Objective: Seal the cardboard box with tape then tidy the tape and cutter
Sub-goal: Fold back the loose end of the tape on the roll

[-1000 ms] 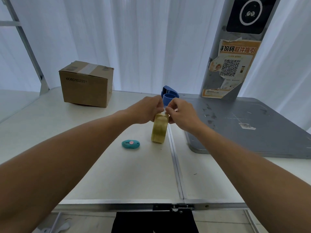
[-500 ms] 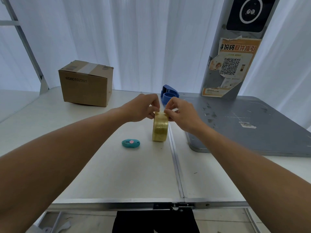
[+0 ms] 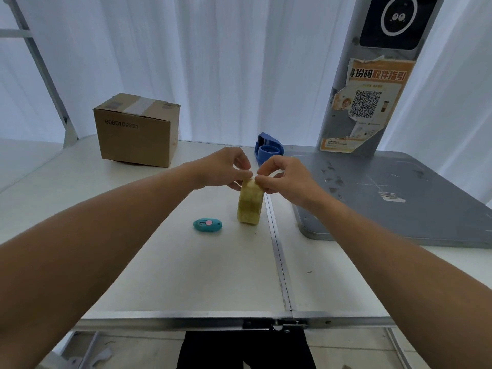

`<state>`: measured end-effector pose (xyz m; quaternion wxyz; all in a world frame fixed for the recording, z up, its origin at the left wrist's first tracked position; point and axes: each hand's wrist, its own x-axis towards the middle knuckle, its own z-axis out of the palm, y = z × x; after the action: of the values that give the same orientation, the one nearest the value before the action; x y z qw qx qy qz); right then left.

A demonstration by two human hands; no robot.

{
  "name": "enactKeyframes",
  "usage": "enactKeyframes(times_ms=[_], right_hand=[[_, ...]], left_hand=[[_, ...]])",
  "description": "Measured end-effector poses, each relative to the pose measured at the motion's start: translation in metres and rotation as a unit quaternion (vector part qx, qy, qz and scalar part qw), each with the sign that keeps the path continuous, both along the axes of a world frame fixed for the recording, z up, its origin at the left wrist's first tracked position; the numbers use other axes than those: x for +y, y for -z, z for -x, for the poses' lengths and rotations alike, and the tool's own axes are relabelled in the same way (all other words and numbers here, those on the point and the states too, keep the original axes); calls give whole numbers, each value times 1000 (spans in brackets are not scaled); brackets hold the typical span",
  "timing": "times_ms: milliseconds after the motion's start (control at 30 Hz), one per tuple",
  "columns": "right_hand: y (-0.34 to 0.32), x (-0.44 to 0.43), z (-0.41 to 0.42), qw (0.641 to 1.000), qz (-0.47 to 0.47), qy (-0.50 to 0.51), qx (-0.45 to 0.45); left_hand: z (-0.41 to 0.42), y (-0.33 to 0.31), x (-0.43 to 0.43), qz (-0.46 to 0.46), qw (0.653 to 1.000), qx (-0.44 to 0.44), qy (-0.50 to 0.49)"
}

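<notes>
A yellowish roll of clear tape (image 3: 249,206) stands on its edge in the middle of the white table (image 3: 186,275). My left hand (image 3: 223,167) and my right hand (image 3: 283,177) both pinch at the top of the roll, fingertips nearly touching. A teal cutter (image 3: 207,225) with a pink slider lies flat just left of the roll. The cardboard box (image 3: 137,130) sits at the far left of the table, flaps down, with a pale tape strip across its top.
A blue tape dispenser (image 3: 269,150) stands behind my hands. A grey metal plate (image 3: 399,198) covers the right side of the table, with a grey pillar (image 3: 367,107) carrying a poster. A metal seam (image 3: 278,251) splits the tabletop. White curtains hang behind.
The roll has stayed on edge in the same spot. My fingers have shifted along its top, and the roll has tipped slightly between the frames.
</notes>
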<state>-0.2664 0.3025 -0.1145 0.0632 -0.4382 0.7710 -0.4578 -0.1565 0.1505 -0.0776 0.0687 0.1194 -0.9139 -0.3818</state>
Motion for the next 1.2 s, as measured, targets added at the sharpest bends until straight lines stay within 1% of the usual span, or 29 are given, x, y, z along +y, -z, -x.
enactKeyframes(times_ms=[133,200,300,400,433,500,567,667,733,833,967,1200], right_hand=[[-4,1,-3,998,-26,-6,-50],[-4,3,-6,995,-77,-4,-63],[-2,3,-11,979,-173,-15,-108],[3,1,-11,965,-208,-27,-154],[6,0,-11,964,-216,-30,-150],[13,-4,-12,968,-236,-32,-83],[19,-10,-16,975,-218,-23,-29],[21,-24,-19,984,-173,16,-41],[23,-33,-19,984,-167,36,-44],[24,-42,-16,984,-150,62,-80],[21,-48,-6,975,-129,113,-141],[24,-60,17,957,-111,162,-215]], left_hand=[[-1,1,-3,-17,1000,-10,4],[-2,-1,-4,-1,1000,-7,11],[-4,-2,-7,17,1000,-6,13],[-7,0,-16,15,1000,-13,1],[-9,1,-19,3,1000,-20,-9],[-10,4,-22,-45,998,-40,-29],[-11,6,-25,-92,992,-66,-48],[-13,8,-30,-131,985,-93,-60],[-12,11,-35,-123,985,-100,-68],[-12,17,-46,-78,988,-92,-100],[-11,21,-61,-72,984,-68,-149],[2,24,-64,-132,982,-95,-94]])
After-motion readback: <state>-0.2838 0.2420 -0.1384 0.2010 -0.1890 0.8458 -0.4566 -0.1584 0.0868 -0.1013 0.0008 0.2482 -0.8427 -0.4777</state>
